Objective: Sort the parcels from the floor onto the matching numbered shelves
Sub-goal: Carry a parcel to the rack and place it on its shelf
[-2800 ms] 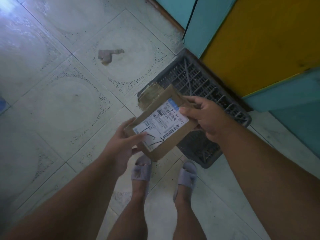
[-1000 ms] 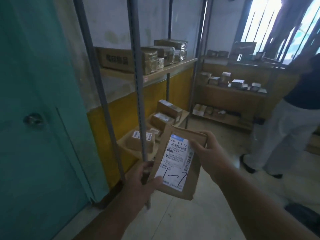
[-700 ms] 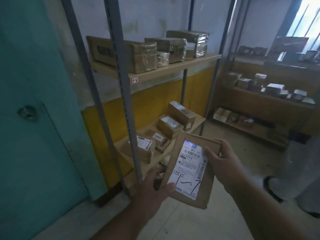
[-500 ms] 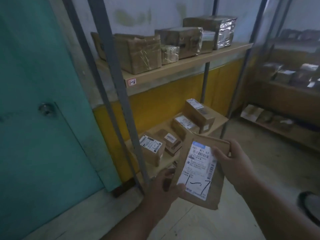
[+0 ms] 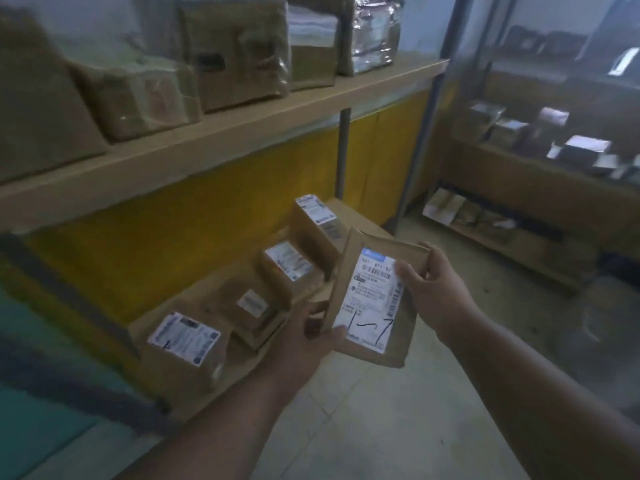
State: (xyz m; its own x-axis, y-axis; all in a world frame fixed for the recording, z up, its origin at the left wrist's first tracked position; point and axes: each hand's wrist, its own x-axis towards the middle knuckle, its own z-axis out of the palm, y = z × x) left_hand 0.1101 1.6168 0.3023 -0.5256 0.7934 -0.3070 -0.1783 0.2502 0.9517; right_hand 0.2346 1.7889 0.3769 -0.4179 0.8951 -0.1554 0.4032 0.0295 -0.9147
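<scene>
Item: one flat brown parcel point(image 5: 375, 299), white label facing up, "1-7" handwritten large across the label's lower part. Change noted — half a second ago the rack stood further off, with its upright post and a shelf tag reading "1-6" in view; now the view has closed in on the lower shelf point(image 5: 221, 372), the post and tag have left the frame, and the parcel hangs just beside the row of boxes there. Reading: with the tier above marked 1-6, the lower tier is probably the 1-7 destination, though no tag for it is visible here; the carry seems nearly done and the placing step not yet begun. Grip — left hand point(image 5: 304, 337): fingers curled under the parcel's lower left corner, thumb lying on the label's bottom edge, pinching it. Right hand point(image 5: 436, 289): thumb pressed on the label's upper right, remaining fingers wrapped behind the far edge, out of sight. Parcel is held in the air, tilted, clear of the floor point(image 5: 363, 427) and not touching the shelf. Neighbouring stock: labelled box point(image 5: 187, 351) at the near end, further boxes behind it.
</scene>
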